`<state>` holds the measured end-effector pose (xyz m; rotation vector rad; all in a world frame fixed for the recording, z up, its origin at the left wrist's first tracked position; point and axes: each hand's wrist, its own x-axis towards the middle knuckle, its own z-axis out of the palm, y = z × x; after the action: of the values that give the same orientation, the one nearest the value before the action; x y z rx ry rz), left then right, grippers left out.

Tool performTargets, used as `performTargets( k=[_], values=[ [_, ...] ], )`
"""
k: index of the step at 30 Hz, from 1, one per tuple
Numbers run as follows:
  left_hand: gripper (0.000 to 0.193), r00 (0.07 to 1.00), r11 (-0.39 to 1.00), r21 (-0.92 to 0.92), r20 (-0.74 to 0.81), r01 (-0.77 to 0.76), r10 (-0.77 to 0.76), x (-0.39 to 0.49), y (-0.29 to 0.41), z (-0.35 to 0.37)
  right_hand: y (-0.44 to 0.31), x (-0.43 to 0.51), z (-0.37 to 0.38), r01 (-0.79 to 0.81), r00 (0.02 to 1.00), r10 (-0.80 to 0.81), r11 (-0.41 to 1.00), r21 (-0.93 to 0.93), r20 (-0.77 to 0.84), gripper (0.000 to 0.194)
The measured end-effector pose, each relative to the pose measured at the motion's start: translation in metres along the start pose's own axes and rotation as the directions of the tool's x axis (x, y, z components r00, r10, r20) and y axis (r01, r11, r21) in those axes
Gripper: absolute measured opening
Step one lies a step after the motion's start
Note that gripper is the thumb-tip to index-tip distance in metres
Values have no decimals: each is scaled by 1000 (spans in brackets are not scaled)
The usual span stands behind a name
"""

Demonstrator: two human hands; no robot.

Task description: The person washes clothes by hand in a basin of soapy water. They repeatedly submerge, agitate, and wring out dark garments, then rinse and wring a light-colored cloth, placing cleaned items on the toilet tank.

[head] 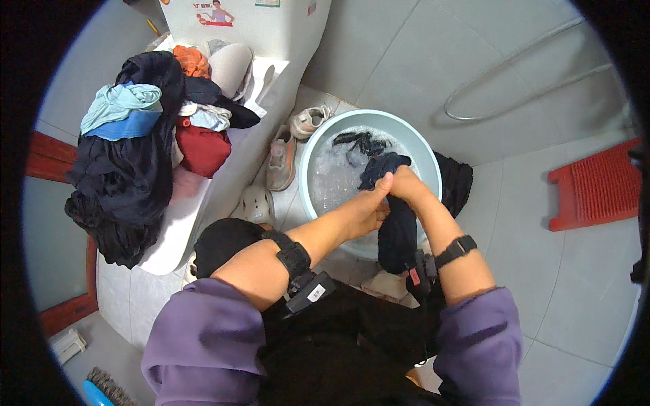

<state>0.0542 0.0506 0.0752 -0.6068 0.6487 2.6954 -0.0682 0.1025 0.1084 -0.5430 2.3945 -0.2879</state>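
A pale blue plastic basin holds sudsy water with some black cloth lying in it. Over its right half my two hands are close together on a dark navy garment. My right hand grips the bunched upper part, and the rest hangs down over the basin's near rim. Beside it, my left hand has its thumb raised against the bunched cloth; its fingers are partly behind the garment, so its hold is not clear.
Piled clothes lie on a white ledge at left, with a white brush behind. Sneakers and a clog stand left of the basin. Black cloth lies at its right. A red washboard leans at the right wall, below a shower hose.
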Motion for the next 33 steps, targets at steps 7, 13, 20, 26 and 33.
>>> performTargets(
  k=[7, 13, 20, 26, 33],
  values=[
    [42, 970, 982, -70, -181, -176, 161, 14, 22, 5, -15, -66, 1, 272, 956, -280, 958, -93, -86, 59],
    [28, 970, 972, -88, -132, -217, 205, 13, 41, 18, 12, -75, 19, 629, 775, -453, 486, 606, -441, 49],
    [26, 998, 980, -198, 59, 20, -8, -7, 53, 31, 55, -44, 37, -291, 854, -518, -403, 868, 45, 44],
    [24, 966, 945, -300, 255, 130, -52, -15, 32, 44, 36, -24, 32, -521, 569, -812, -478, 707, -130, 52],
    [16, 953, 996, -64, 302, 60, -38, -37, 35, 68, 14, -41, -36, -52, 936, -351, -142, 988, -1, 28]
  ],
)
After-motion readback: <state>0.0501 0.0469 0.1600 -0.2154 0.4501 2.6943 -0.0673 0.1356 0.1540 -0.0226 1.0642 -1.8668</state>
